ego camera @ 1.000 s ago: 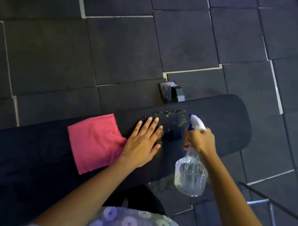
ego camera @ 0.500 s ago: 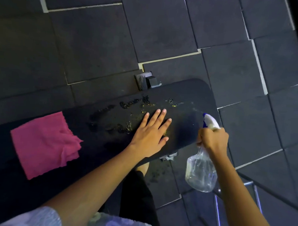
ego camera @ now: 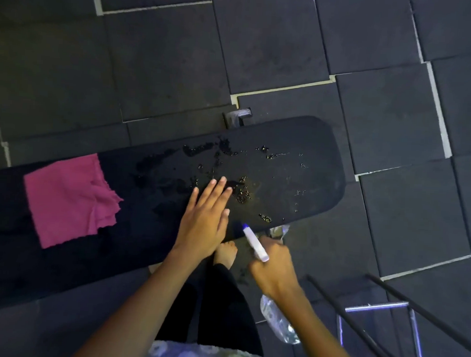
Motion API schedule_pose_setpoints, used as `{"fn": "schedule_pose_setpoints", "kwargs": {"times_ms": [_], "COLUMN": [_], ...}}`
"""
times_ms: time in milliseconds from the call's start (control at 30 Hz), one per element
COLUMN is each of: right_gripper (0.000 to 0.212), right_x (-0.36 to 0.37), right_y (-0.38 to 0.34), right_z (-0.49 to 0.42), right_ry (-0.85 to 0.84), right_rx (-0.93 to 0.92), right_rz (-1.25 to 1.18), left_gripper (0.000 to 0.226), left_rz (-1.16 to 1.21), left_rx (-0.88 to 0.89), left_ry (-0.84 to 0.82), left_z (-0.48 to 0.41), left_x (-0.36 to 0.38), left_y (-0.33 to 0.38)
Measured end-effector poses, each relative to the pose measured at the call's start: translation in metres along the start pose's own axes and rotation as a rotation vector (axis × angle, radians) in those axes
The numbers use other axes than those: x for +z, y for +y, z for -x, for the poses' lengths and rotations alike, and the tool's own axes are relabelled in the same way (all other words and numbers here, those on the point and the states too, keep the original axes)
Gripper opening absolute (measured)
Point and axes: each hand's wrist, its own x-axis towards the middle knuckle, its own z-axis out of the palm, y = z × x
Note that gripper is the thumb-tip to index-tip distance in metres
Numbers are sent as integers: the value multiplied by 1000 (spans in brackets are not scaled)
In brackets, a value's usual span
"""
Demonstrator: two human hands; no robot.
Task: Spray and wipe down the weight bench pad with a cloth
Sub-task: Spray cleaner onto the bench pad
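We look down on the black weight bench pad [ego camera: 297, 165], which runs across the middle of the view from the left edge to a rounded end on the right. Its right half is wet: beads and smears of liquid [ego camera: 241, 194] glisten from the far edge toward the near one, thickest around the middle. A pink cloth [ego camera: 69, 198] lies flat and loosely folded on the left part of the pad, well apart from the wet patch.

Our left hand [ego camera: 204, 220] rests palm down on the pad at the near edge of the wet area, fingers straight and close together. Our right hand [ego camera: 275, 269] hangs just off the near side of the pad, curled round the neck of a clear spray bottle [ego camera: 255, 245] whose white and blue head points up toward the pad.

Below the pad's near edge a bare foot [ego camera: 225, 252] stands on the floor. A metal bracket [ego camera: 237, 116] of the bench shows at the far edge. The floor [ego camera: 261, 44] is dark square rubber tiles with pale gaps at some seams. At the lower right are a shiny metal frame [ego camera: 371, 308] and dark slanted bars [ego camera: 357, 332].
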Motion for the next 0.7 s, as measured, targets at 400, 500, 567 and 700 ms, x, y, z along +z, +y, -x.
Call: {"fn": "schedule_pose_setpoints", "kwargs": {"times_ms": [400, 500, 567, 700], "right_gripper": [18, 22, 25, 49], "right_x": [55, 55, 50, 37], "right_y": [-42, -53, -66, -99], "right_z": [0, 6, 14, 33], "right_ry": [-198, -163, -152, -38], "right_rx": [-182, -233, -318, -414], "right_rz": [207, 181, 118, -106], "left_gripper": [48, 46, 42, 36], "left_rz": [-261, -207, -145, -5], "left_rx": [-89, -122, -104, -98], "left_ry": [182, 232, 268, 355], "left_z": [83, 98, 108, 127], "left_x": [-21, -21, -20, -29], "left_y": [-95, -105, -110, -122]}}
